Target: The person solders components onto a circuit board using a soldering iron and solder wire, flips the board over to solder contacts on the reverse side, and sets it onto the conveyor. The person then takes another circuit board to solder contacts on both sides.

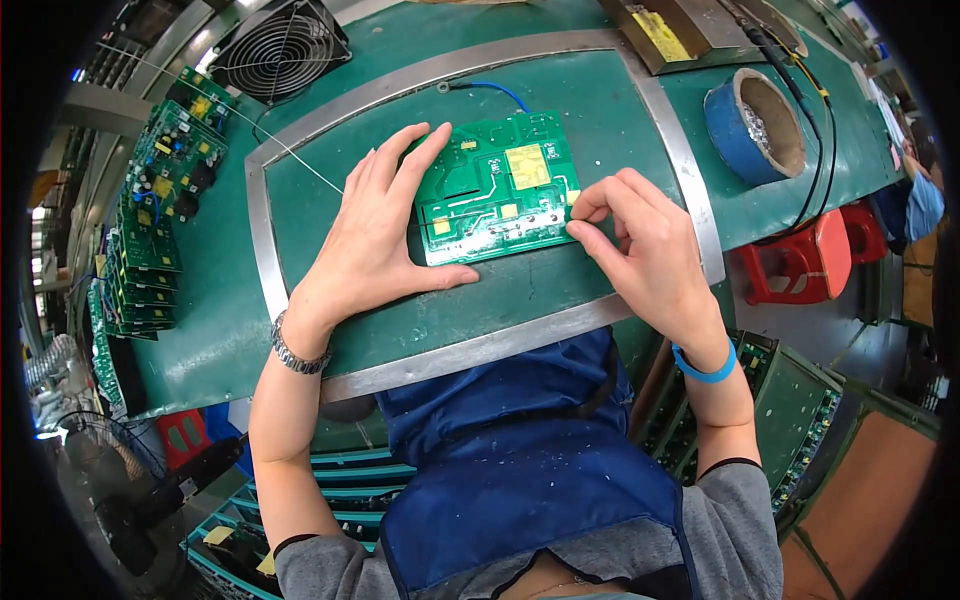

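Observation:
A green circuit board [480, 195] lies on the green tabletop, slightly turned, with a large yellow tape square [528, 167] and several smaller yellow patches. Its lower strip shines with solder joints. My left hand [375, 220] spans the board's left side, fingertips at the upper left and thumb along the lower edge, holding it. At the right edge, my right hand [640, 240] has thumb and index finger closed together at the board's rim, beside a small yellow tape piece [572, 198]. The exact contact under these fingertips is partly hidden.
A metal frame [690, 190] borders the work area. Several circuit boards [150, 220] stand racked at the left, near a black fan [282, 50]. On the right sit a blue round container [735, 130] and black cables [815, 120]. A red stool [800, 260] stands beyond the table.

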Motion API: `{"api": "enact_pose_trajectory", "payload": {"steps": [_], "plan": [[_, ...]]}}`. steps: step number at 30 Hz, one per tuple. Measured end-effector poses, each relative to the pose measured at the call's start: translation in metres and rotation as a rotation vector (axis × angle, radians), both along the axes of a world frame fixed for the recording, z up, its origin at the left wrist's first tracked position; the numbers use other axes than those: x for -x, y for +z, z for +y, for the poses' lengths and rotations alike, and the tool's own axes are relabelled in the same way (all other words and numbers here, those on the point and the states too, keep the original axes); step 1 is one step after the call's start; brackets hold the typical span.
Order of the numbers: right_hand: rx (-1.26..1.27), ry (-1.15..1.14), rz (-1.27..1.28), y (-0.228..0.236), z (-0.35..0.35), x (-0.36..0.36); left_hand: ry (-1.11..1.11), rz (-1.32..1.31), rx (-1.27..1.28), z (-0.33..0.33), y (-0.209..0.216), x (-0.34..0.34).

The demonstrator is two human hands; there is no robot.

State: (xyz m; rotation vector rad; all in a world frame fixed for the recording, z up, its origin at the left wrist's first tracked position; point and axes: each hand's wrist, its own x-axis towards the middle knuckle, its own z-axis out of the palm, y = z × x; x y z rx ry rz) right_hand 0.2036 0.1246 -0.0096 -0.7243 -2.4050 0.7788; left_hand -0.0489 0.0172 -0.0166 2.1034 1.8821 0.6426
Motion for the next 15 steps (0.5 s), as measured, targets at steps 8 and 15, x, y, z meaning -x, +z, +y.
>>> {"api": "enact_pose_trajectory", "payload": {"steps": [8, 15], "plan": [[-0.113, 0.057, -0.278, 0.006, 0.0, 0.009, 0.013, -0.011, 0.014, -0.001, -0.001, -0.001], [0.218, 0.049, -0.084, -0.008, 0.004, 0.003, 0.011, -0.018, 0.019, 0.0, -0.001, 0.001]]}}
